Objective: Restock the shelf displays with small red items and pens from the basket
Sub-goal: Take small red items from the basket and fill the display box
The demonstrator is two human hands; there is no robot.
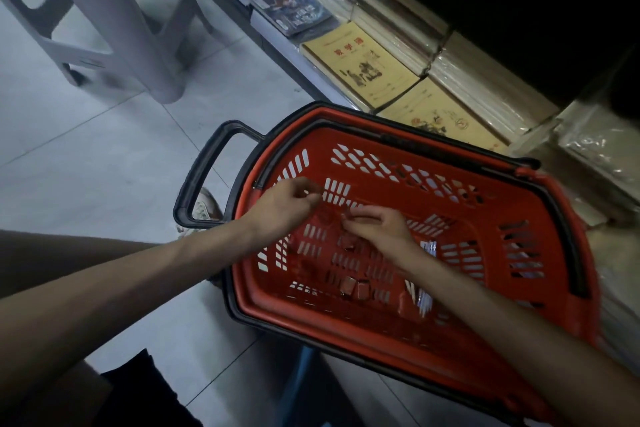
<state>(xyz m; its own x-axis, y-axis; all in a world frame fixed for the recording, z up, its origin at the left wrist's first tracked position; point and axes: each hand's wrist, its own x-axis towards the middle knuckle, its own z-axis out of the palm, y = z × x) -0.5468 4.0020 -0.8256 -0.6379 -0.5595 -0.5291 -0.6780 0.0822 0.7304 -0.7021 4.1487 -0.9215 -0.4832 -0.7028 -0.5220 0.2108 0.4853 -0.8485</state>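
Observation:
A red plastic basket (540, 218) with black rim and handles sits on the floor in front of me. Several small red items (353, 286) lie on its slotted bottom, and a few pens (420, 298) lie near its front wall. My left hand (284, 204) hovers inside the basket at its left end, fingers curled, thumb and fingertips pinching something small that I cannot make out. My right hand (377, 225) is just to the right of it, fingers bent, pinching a small red item at its fingertips.
A low shelf (277, 35) runs diagonally behind the basket, stacked with yellow exercise books (363, 62), wrapped book bundles (485, 87) and a dark blue booklet (294, 9). A grey plastic stool (104, 28) stands on the tiled floor at top left. My shoe (204, 210) shows through the basket's long handle.

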